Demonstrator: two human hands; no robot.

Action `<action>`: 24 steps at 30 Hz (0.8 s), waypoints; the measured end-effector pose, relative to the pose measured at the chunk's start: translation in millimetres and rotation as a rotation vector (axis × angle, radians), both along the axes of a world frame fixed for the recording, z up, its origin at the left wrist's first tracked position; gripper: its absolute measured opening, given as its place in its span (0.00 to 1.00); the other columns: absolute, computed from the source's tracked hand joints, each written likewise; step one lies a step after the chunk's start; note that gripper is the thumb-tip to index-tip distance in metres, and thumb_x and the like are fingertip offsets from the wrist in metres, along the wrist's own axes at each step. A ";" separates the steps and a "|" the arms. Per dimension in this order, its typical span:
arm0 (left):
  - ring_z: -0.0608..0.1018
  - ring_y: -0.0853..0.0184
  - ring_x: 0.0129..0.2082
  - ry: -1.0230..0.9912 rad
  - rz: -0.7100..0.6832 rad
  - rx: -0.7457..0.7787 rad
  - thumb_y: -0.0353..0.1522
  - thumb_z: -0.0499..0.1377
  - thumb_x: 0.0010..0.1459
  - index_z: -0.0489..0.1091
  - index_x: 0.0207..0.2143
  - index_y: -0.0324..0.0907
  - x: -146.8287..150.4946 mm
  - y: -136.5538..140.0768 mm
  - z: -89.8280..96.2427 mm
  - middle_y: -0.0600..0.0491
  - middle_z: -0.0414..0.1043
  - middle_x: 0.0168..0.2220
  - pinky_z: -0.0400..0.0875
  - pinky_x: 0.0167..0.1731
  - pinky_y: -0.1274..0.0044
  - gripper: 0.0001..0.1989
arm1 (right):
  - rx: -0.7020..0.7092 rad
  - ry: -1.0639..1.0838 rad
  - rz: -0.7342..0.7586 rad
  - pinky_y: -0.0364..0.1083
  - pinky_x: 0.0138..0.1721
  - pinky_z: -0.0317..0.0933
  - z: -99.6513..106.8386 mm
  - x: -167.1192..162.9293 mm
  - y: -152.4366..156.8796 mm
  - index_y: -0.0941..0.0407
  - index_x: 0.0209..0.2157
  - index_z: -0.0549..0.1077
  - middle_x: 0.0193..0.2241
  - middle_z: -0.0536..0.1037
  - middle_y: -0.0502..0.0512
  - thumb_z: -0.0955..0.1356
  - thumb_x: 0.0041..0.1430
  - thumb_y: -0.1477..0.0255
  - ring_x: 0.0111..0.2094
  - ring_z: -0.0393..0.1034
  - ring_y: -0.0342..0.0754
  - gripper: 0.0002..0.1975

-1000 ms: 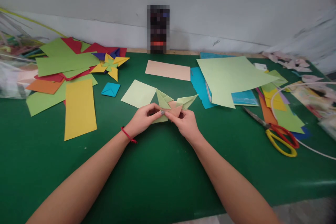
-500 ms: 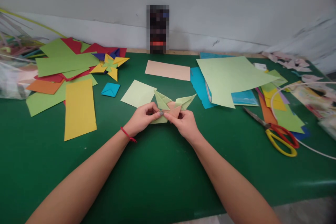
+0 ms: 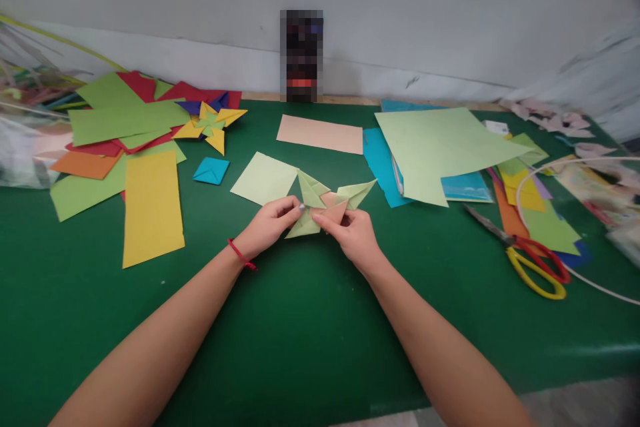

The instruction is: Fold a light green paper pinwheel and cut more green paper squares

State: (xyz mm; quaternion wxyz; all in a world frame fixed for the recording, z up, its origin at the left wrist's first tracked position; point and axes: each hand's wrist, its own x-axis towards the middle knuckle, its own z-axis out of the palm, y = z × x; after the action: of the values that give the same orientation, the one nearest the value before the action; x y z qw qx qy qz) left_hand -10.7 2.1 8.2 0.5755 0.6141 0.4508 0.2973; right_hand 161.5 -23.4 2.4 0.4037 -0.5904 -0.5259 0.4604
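Between my hands is a folded paper star point(image 3: 313, 192) with pale green points and a peach middle. My left hand point(image 3: 274, 221) pinches its left side between thumb and fingers. On the opposite side, my right hand point(image 3: 352, 233) grips it, thumb on the peach part and fingers hidden behind. One pale green point sticks out below, between the hands. Just behind my left hand lies a pale green paper square point(image 3: 264, 177), flat on the green table point(image 3: 280, 333). A peach paper strip point(image 3: 320, 135) rests farther back.
Left are a yellow-and-purple paper star point(image 3: 211, 123), a folded blue paper point(image 3: 211, 171), a yellow sheet point(image 3: 153, 207) and piled coloured paper. Right are a large pale green sheet point(image 3: 435, 147) and red-and-yellow-handled scissors point(image 3: 530, 260). A blurred-out upright object point(image 3: 301, 57) leans on the wall.
My left hand's thumb has shifted slightly left and up along the paper star, showing more of its lower green point. My right hand keeps its grip.
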 end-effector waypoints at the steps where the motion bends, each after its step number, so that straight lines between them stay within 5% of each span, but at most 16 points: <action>1: 0.57 0.74 0.20 0.016 0.003 -0.001 0.41 0.50 0.56 0.57 0.22 0.40 -0.1 0.0 0.4 0.60 0.51 0.20 0.52 0.20 0.81 0.16 | 0.003 0.013 -0.007 0.41 0.19 0.52 -0.6 0.1 0.5 0.60 0.15 0.68 0.14 0.65 0.48 0.70 0.43 0.61 0.18 0.56 0.40 0.16; 9: 0.67 0.71 0.28 -0.025 -0.025 0.007 0.40 0.56 0.52 0.65 0.28 0.39 2.0 0.4 -0.6 0.55 0.65 0.27 0.61 0.29 0.79 0.12 | 0.018 0.014 -0.002 0.42 0.19 0.53 -3.8 1.1 1.2 0.60 0.17 0.71 0.15 0.67 0.49 0.70 0.43 0.61 0.19 0.58 0.41 0.16; 24: 0.60 0.75 0.22 0.003 0.028 0.012 0.39 0.54 0.54 0.63 0.24 0.39 1.3 -0.6 1.2 0.59 0.58 0.21 0.55 0.22 0.81 0.13 | 0.000 0.014 -0.005 0.42 0.20 0.49 -1.9 -0.3 0.6 0.60 0.15 0.68 0.14 0.63 0.48 0.71 0.43 0.62 0.18 0.55 0.40 0.16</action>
State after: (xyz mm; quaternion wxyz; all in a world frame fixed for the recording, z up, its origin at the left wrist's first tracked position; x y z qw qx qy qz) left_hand -9.5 1.5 9.4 0.5671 0.6116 0.4583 0.3072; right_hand 161.2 -22.8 0.4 0.4088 -0.5884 -0.5214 0.4634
